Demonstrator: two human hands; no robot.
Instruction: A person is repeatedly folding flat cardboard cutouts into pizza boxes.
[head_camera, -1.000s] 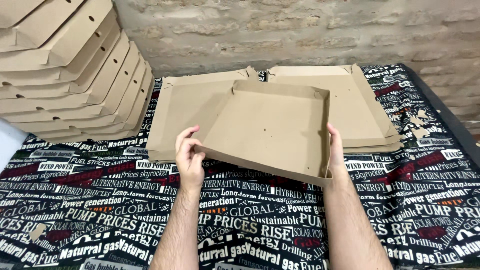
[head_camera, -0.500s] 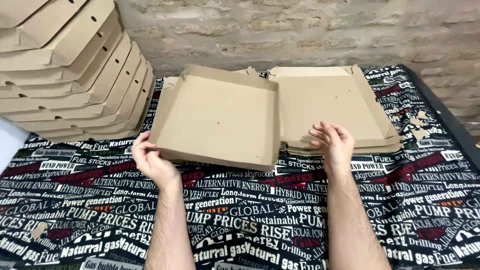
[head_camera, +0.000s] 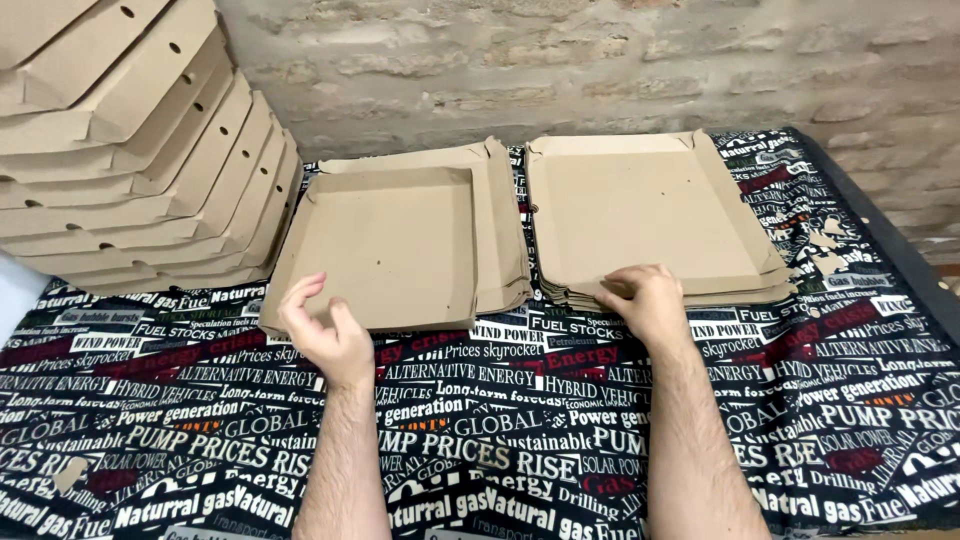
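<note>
Two hands at work: left hand (head_camera: 325, 335) half-open, letting the folded tray (head_camera: 385, 245) settle, right hand (head_camera: 645, 300) fingers curled on the flat stack (head_camera: 650, 205), probably peeling off another sheet.

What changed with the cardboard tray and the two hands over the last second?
The folded tray, first held up by both hands, swung left and came down onto the left pile. The right hand let go and moved to the near edge of the right stack. The left hand stays at the tray's near edge. The tall box stack and cloth stayed put.
</note>
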